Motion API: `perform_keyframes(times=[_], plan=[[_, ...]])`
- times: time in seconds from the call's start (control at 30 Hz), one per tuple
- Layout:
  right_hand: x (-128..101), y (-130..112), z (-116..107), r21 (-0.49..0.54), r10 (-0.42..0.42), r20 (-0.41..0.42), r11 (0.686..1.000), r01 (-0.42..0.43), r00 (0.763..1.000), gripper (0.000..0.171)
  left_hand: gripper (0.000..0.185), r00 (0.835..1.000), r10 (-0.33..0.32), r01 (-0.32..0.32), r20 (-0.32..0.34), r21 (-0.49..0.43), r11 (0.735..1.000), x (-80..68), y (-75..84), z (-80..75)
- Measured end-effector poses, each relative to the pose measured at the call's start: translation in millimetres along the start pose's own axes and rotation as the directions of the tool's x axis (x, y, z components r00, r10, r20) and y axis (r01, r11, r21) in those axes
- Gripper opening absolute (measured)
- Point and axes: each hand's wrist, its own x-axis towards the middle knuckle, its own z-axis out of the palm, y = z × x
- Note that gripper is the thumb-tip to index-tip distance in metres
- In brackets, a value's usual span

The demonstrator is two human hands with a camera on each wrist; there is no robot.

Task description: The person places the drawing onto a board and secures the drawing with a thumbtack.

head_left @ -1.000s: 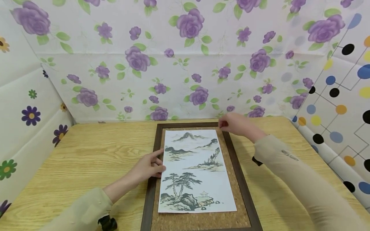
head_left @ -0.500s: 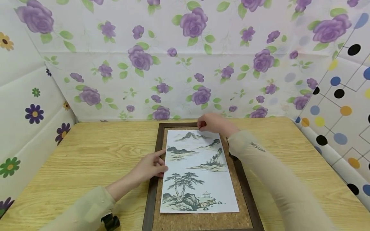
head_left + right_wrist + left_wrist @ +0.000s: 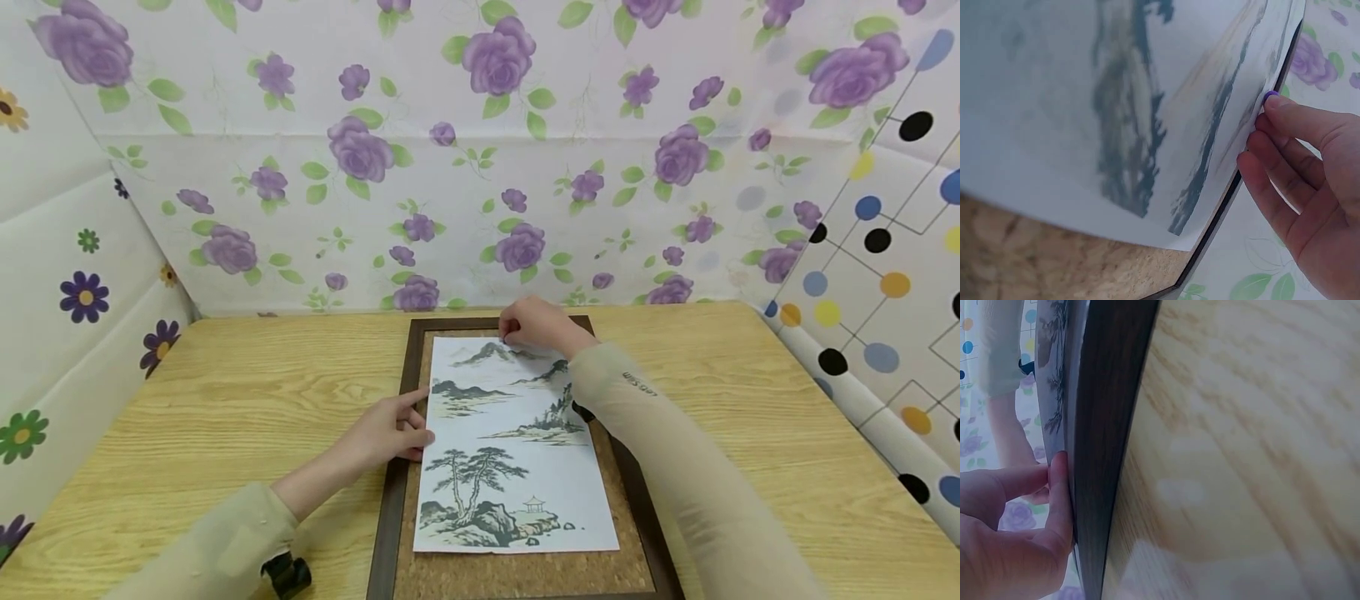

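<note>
A cork board in a dark wooden frame (image 3: 393, 492) lies flat on the wooden table. A landscape print (image 3: 517, 467) with mountains and pines lies on the cork. My left hand (image 3: 393, 433) rests at the print's left edge, with fingertips (image 3: 1057, 481) pressing the paper beside the frame (image 3: 1110, 425). At the middle of the print's top edge, my right hand (image 3: 528, 325) pinches a small purple pushpin (image 3: 1270, 95) against the paper (image 3: 1085, 94). The right forearm crosses over the board's right side.
The table (image 3: 225, 392) is boxed in by flowered panels at the back (image 3: 480, 167) and left, and a dotted panel (image 3: 870, 275) at the right. Bare cork (image 3: 1035, 262) shows around the print. A black wrist mount (image 3: 285, 575) sits under my left sleeve.
My right hand has slid left along the print's top edge, from the top right corner to the middle. The left hand has stayed at the left edge.
</note>
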Motion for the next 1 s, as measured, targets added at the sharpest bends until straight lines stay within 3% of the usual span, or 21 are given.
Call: perform_keyframes(times=[0.33, 1.0], plan=[[0, -7, 1, -0.065, -0.017, -0.018, 0.998, 0.016, 1.000, 0.008, 0.074, 1.000, 0.004, -0.004, 0.017, 0.020, 1.000, -0.3, -1.1, -2.1], [3, -13, -1, -0.160, -0.027, 0.021, 0.987, 0.030, 0.999, 0.012, 0.080, 0.996, 0.015, -0.018, 0.088, 0.039, 0.999, -0.2, -0.4, -5.5]])
